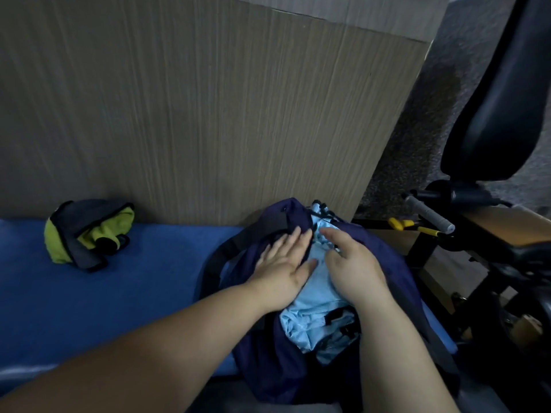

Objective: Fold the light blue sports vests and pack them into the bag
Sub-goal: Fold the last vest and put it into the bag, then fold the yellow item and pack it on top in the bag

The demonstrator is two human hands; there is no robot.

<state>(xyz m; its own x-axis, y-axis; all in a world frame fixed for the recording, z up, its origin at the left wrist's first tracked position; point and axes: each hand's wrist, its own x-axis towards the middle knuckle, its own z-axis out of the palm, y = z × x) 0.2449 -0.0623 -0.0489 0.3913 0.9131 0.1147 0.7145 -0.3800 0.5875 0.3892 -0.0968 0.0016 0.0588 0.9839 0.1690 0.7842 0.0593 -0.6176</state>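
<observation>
Dim, cool, even light; no glare, shadows soft. Wide-angle bend at the edges, strongest lower left. Forearm (104, 368) there soft; panel (208, 114) grain smeared. Bag (268, 368) folds lose detail in the dark.

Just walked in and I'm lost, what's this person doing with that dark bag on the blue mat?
A person is packing light blue sports vests into a dark navy fabric bag lying on a blue mat. The left hand lies flat across the bag's edge and the vests; the right hand presses the cloth beside it. The vests sit bunched in the opening, partly showing. A lime green and grey pouch lies apart to the left.
</observation>
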